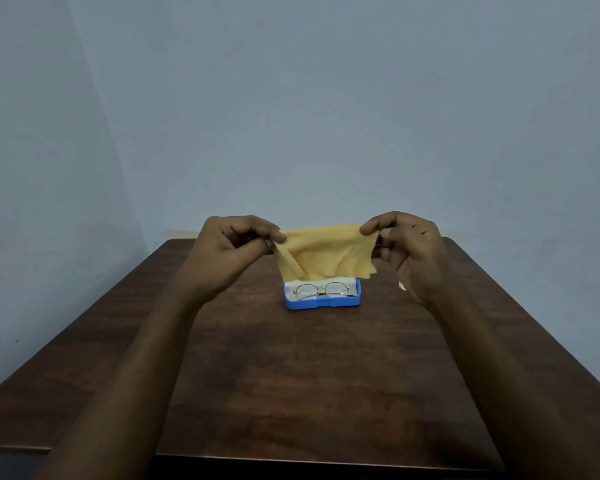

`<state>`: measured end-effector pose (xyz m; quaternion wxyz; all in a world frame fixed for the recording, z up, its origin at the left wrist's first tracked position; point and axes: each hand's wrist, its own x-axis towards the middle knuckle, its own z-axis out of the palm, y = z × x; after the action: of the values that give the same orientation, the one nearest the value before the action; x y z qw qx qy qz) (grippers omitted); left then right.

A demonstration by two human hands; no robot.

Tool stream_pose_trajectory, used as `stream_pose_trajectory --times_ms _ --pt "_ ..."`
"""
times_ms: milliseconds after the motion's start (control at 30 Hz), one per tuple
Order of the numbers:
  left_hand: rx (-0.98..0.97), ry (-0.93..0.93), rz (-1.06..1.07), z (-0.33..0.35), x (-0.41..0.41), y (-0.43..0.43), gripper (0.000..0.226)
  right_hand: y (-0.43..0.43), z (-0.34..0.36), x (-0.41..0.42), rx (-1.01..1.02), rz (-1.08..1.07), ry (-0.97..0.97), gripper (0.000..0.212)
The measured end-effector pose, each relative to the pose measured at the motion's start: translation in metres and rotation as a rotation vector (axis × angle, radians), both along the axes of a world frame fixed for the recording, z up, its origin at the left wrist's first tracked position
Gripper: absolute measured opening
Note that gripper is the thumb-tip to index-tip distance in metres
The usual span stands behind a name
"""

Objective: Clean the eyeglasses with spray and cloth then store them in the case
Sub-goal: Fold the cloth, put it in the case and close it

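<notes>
View: head camera, the only one given.
Left hand: your left hand (236, 251) pinched one top corner of the yellow microfibre cloth (321, 252) between thumb and forefinger, the other fingers curled.
Right hand: your right hand (411, 251) pinched the opposite top corner the same way, so the cloth hung spread between the two hands, slack in the middle.
Eyeglasses: the gold wire-rimmed eyeglasses (321, 290) lay folded in the open blue case (323, 303), just below the cloth's hanging edge and apart from it.
Case: it sat on the wooden table (291, 393) toward the far edge, about midway between the left and right edges; its lid was hidden behind the cloth.
Spray: no bottle was in view.
Step in hand: by my reading, you were readying the cloth to fold or lay it in.
Doing it well: you needed even tension at both corners, a flat fold narrower than the case, and a gentle lowering onto the lenses so no edge caught in the closure.
</notes>
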<state>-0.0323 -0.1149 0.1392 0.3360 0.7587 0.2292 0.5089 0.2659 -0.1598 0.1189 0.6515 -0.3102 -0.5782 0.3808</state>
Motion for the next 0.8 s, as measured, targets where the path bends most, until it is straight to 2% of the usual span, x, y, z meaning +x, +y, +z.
stream_pose_trajectory --times_ms 133,267,433,567,667,800 --pt "-0.051 -0.044 0.044 -0.007 0.006 -0.001 0.010 -0.007 0.005 -0.005 0.173 -0.256 -0.270 0.007" --pt "-0.097 -0.075 0.155 -0.018 0.014 0.003 0.021 -0.011 0.005 -0.012 0.185 -0.255 -0.298 0.029" --pt "-0.278 -0.215 0.000 -0.020 0.017 0.003 0.039 -0.008 0.003 -0.008 0.202 -0.240 -0.318 0.028" --pt "-0.416 -0.316 -0.108 -0.015 0.016 0.000 0.049 -0.003 -0.001 -0.004 0.091 -0.169 -0.216 0.032" --pt "-0.405 -0.314 -0.091 -0.009 0.020 -0.002 0.057 0.000 -0.005 0.000 -0.070 -0.086 -0.226 0.038" --pt "-0.333 -0.165 -0.065 0.001 0.029 -0.002 0.067 0.000 -0.012 0.001 -0.332 0.323 -0.090 0.036"
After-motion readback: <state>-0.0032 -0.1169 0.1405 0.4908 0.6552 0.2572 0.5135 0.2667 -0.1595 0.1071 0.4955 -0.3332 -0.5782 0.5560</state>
